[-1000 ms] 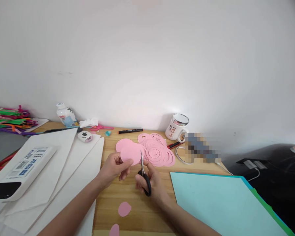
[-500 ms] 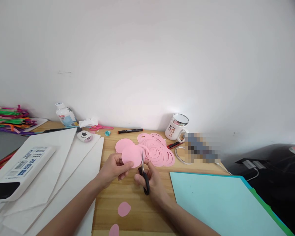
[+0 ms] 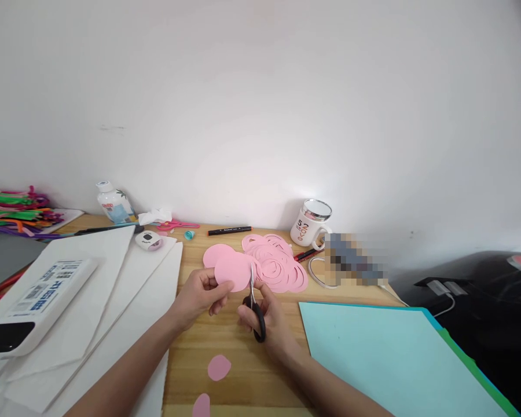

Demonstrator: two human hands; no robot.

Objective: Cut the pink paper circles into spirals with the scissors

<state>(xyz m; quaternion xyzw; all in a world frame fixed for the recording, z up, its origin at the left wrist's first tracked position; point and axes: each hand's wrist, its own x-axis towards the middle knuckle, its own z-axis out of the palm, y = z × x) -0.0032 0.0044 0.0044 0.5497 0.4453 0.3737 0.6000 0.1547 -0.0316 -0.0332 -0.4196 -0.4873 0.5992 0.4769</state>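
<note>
My left hand pinches a round pink paper disc at its lower left edge, held just above the wooden desk. My right hand grips black-handled scissors with the blades pointing up, at the disc's right edge. Behind the disc lies another pink disc and a pile of pink spiral cut-outs. Two small pink scraps lie on the desk near me.
White paper sheets and a white box lie left, light blue card right. A mug, black marker, bottle, punch, tape roll and pipe cleaners line the back.
The scissors and my right hand have shifted slightly up and toward the disc's edge. My left hand keeps hold of the disc, barely moved.
</note>
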